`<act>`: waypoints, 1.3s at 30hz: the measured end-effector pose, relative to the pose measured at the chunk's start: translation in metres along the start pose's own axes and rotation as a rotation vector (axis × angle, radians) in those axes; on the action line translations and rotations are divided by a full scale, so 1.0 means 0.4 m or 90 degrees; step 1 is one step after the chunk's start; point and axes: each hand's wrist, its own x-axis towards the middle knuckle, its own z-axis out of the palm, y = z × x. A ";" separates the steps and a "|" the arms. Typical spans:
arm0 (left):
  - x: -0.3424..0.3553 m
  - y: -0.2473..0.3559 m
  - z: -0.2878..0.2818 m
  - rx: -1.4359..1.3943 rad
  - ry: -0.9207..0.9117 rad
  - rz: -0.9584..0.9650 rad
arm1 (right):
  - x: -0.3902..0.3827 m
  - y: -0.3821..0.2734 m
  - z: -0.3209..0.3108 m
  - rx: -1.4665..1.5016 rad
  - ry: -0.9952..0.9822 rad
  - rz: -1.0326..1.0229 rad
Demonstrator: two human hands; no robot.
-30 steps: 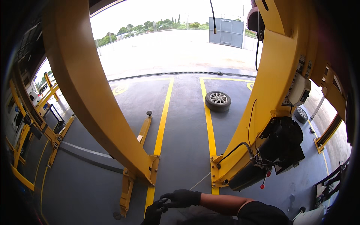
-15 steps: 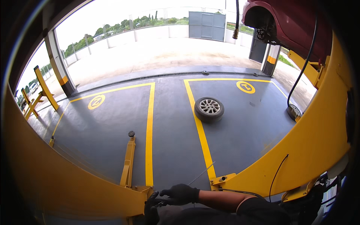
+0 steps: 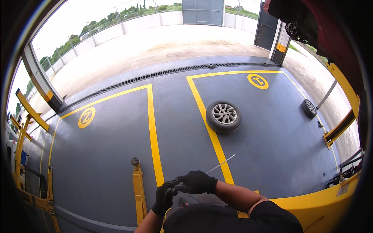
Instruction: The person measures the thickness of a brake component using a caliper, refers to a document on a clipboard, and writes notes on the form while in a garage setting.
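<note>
My left hand [image 3: 164, 197] and my right hand [image 3: 197, 182], both in black gloves, meet low in the middle of the view. Their fingers are closed and touch at the tips. A thin light-grey rod [image 3: 220, 163] slants out from beyond my right hand toward the upper right. In line with it, the rod's hidden part runs behind the right hand to the left fingers. The gloves cover the gripped end, so the kind of tool does not show.
Ahead on the grey floor lies a wheel [image 3: 224, 116]; another wheel [image 3: 309, 108] is farther right. A yellow lift arm [image 3: 138, 186] reaches out by my left hand. At upper right hangs a raised red car [image 3: 326, 27]. A drain grate [image 3: 155, 75] crosses the floor's far edge.
My hands have come up and a little right in the view, with the rod along. My view has moved forward past the yellow lift post, and my left forearm now shows.
</note>
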 end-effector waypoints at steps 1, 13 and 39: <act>0.123 0.008 -0.014 -0.027 -0.029 0.034 | 0.050 0.041 -0.069 0.059 0.017 0.023; 1.250 -0.088 -0.047 -0.083 -0.205 -0.174 | 0.584 0.796 -0.560 0.082 0.178 -0.082; 3.155 -0.355 0.090 -0.191 -0.572 -0.284 | 1.274 1.835 -1.593 0.342 0.339 0.383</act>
